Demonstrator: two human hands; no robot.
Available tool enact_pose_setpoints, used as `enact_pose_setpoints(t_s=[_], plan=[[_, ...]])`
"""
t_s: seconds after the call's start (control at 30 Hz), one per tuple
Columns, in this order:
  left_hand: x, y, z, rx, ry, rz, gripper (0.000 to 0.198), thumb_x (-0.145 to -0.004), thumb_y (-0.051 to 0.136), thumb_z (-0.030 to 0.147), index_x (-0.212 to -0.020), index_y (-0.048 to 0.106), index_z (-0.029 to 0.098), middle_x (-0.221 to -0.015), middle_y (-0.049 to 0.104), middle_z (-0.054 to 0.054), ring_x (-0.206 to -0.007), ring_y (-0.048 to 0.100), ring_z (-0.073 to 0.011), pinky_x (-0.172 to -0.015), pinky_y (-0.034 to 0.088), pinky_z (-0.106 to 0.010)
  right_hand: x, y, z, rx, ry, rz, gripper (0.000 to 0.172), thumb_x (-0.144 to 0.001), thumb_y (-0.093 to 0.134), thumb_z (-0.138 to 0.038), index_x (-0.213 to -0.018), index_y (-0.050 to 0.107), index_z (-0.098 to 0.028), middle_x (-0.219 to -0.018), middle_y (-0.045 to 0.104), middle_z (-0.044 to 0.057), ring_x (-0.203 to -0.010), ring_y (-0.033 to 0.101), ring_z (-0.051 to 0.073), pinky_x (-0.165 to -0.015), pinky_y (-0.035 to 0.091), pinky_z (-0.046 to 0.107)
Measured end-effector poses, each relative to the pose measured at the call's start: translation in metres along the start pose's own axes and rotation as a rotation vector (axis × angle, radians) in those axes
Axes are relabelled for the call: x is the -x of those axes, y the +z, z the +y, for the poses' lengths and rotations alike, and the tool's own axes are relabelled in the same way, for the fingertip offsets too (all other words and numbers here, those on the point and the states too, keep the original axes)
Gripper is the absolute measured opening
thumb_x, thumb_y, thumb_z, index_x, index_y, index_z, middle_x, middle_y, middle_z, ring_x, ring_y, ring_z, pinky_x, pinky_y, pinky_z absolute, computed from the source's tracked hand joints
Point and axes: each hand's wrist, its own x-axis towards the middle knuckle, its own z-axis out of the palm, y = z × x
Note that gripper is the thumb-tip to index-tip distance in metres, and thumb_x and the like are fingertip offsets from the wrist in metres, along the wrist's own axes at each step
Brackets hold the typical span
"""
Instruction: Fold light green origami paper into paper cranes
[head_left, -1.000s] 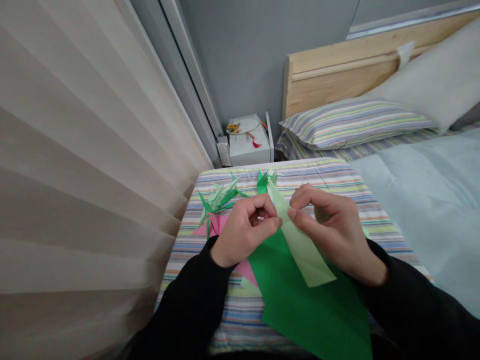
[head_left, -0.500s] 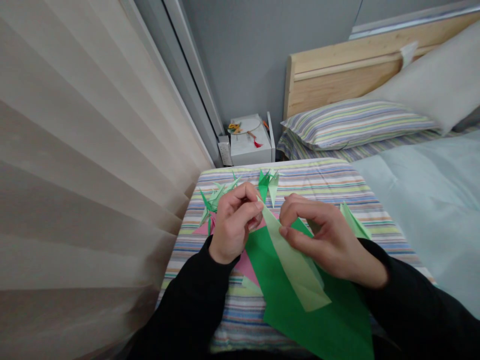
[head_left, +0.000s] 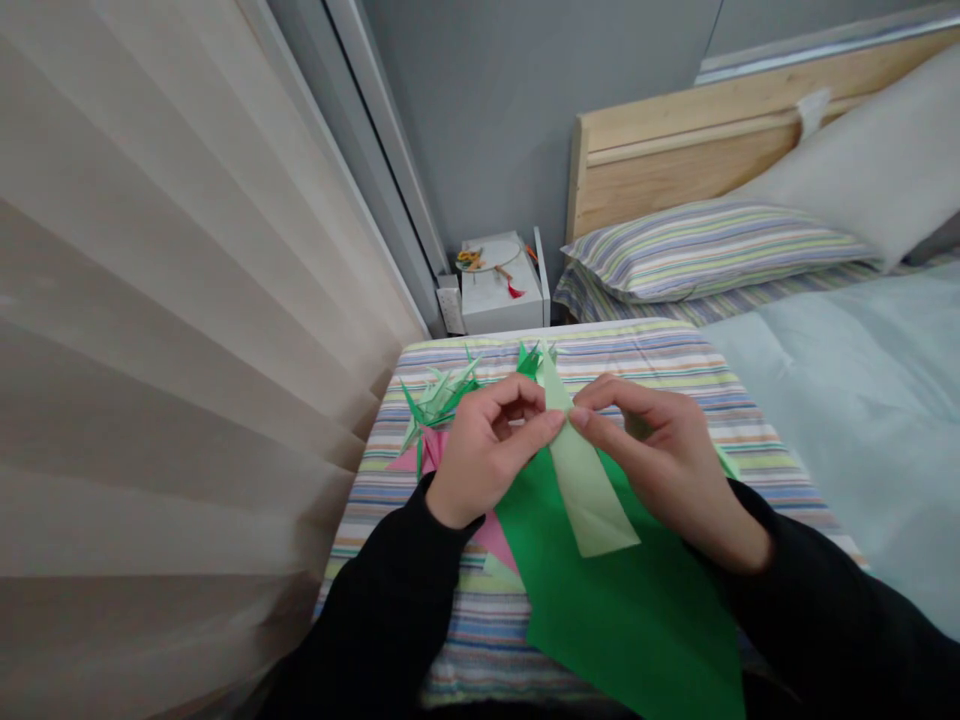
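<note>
A long, folded strip of pale green paper [head_left: 592,495] is pinched between my two hands, its narrow tip pointing away from me and its wide end towards me. My left hand [head_left: 491,445] grips its left edge with thumb and fingers. On the opposite edge, my right hand [head_left: 660,450] presses with the thumb, fingertips close to the left thumb. Under the strip lies a large dark green sheet [head_left: 622,620]. Pink paper [head_left: 495,540] shows beneath that sheet's left side.
Several folded green paper shapes [head_left: 439,395] lie at the back left of the striped cloth [head_left: 465,640], beside a pink one [head_left: 431,450]. More green folded pieces [head_left: 529,358] stand behind my hands. A curtain [head_left: 187,400] hangs at left; a bed [head_left: 840,370] is at right.
My left hand has shifted from the strip's tip down to its middle, meeting my right thumb. The strip's tip has moved farther away from me, and its wide end has swung slightly left.
</note>
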Motion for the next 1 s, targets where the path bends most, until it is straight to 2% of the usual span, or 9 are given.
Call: enact_pose_setpoints(t_s=[0.13, 0.23, 0.33, 0.5, 0.63, 0.87, 1.0], plan=[[-0.0016, 0.0027, 0.0003, -0.017, 0.013, 0.161, 0.028, -0.081, 0.08, 0.035, -0.075, 0.06, 0.017, -0.059, 0.06, 0.003, -0.051, 0.058, -0.0099, -0.05, 0.048, -0.022, 0.0017, -0.0033, -0.0047, 0.088, -0.029, 0.146, 0.019, -0.101, 0.057, -0.034, -0.09, 0.068, -0.023, -0.09, 0.07, 0.003, -0.09, 0.063, 0.021, -0.083, 0.045, 0.035], [-0.0025, 0.0031, -0.0017, -0.009, 0.062, 0.259, 0.025, -0.08, 0.08, 0.032, -0.079, 0.06, 0.017, -0.066, 0.068, 0.0, -0.059, 0.068, -0.014, -0.06, 0.058, -0.026, 0.0038, -0.0047, -0.0088, 0.157, -0.106, 0.128, 0.02, -0.099, 0.059, -0.042, -0.097, 0.067, -0.023, -0.096, 0.069, 0.004, -0.094, 0.062, 0.022, -0.083, 0.044, 0.037], [-0.0018, 0.0039, -0.0027, -0.002, 0.063, 0.244, 0.024, -0.081, 0.079, 0.029, -0.081, 0.059, 0.017, -0.068, 0.069, 0.0, -0.063, 0.072, -0.0152, -0.063, 0.06, -0.026, 0.0043, -0.0023, -0.0086, 0.27, -0.164, 0.094, 0.02, -0.088, 0.073, -0.036, -0.1, 0.065, -0.023, -0.098, 0.071, 0.004, -0.093, 0.065, 0.024, -0.084, 0.045, 0.039], [0.0011, 0.0054, -0.0018, 0.031, 0.043, 0.173, 0.021, -0.082, 0.077, 0.025, -0.085, 0.058, 0.017, -0.068, 0.067, 0.001, -0.059, 0.07, -0.0138, -0.059, 0.059, -0.024, 0.0019, 0.0006, -0.0018, 0.352, -0.125, 0.211, 0.009, -0.086, 0.073, -0.02, -0.091, 0.066, -0.024, -0.088, 0.074, 0.002, -0.084, 0.067, 0.022, -0.08, 0.048, 0.037], [0.002, 0.0037, -0.0019, -0.014, 0.083, 0.159, 0.021, -0.083, 0.075, 0.022, -0.1, 0.066, 0.016, -0.073, 0.067, 0.001, -0.056, 0.067, -0.0111, -0.055, 0.057, -0.022, 0.0014, -0.0006, -0.0014, 0.347, -0.112, 0.209, 0.008, -0.085, 0.074, -0.02, -0.084, 0.067, -0.024, -0.081, 0.074, 0.0, -0.075, 0.065, 0.019, -0.075, 0.048, 0.035], [0.0007, 0.0008, -0.0021, -0.19, 0.181, 0.182, 0.012, -0.085, 0.073, 0.023, -0.093, 0.077, 0.014, -0.096, 0.074, -0.006, -0.066, 0.067, -0.0103, -0.06, 0.057, -0.021, 0.0019, 0.0002, -0.0023, 0.362, -0.09, 0.232, 0.012, -0.084, 0.076, -0.021, -0.077, 0.067, -0.022, -0.074, 0.071, -0.003, -0.069, 0.062, 0.016, -0.069, 0.044, 0.032], [0.001, 0.0016, -0.002, -0.164, 0.156, 0.206, 0.012, -0.082, 0.076, 0.022, -0.092, 0.078, 0.015, -0.093, 0.076, -0.005, -0.066, 0.068, -0.011, -0.06, 0.057, -0.021, 0.0017, 0.0005, -0.0025, 0.363, -0.072, 0.236, 0.012, -0.083, 0.077, -0.02, -0.076, 0.067, -0.021, -0.072, 0.07, -0.003, -0.065, 0.06, 0.014, -0.066, 0.044, 0.03]])
